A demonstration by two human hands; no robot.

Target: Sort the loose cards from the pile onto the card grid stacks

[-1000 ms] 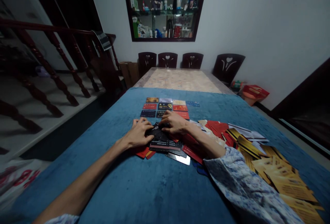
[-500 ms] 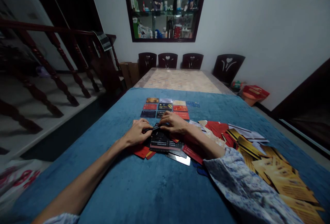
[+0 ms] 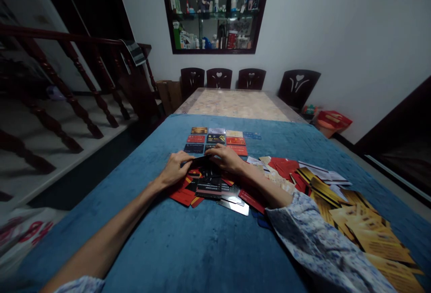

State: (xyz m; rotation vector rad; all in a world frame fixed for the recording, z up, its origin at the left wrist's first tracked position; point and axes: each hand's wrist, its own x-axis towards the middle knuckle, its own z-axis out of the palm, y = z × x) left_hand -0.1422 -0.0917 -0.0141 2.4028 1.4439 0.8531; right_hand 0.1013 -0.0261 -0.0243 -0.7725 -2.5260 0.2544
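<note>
Between my two hands is a dark card (image 3: 201, 158), held by its ends just above a loose pile. My left hand (image 3: 175, 168) pinches its left end between thumb and fingers. My right hand (image 3: 227, 158) closes on its right end and partly hides it. Beneath lies the pile of mixed cards, with black cards (image 3: 208, 187) on top, red cards (image 3: 182, 194) to the left and a silver card (image 3: 235, 207) at the front. Just beyond my hands, cards lie in neat rows, among them a black and gold card (image 3: 216, 139) and a red card (image 3: 195, 139).
Gold cards (image 3: 373, 230) and red cards (image 3: 283, 167) are spread in a heap on the right. A blue cloth (image 3: 151, 243) covers the near part of the table. Dark chairs (image 3: 251, 78) stand at the far end, and a wooden railing (image 3: 77, 41) runs along the left.
Both hands have lifted the dark card slightly up and away from the pile. My left hand has shifted a little left, uncovering more red and black cards below.
</note>
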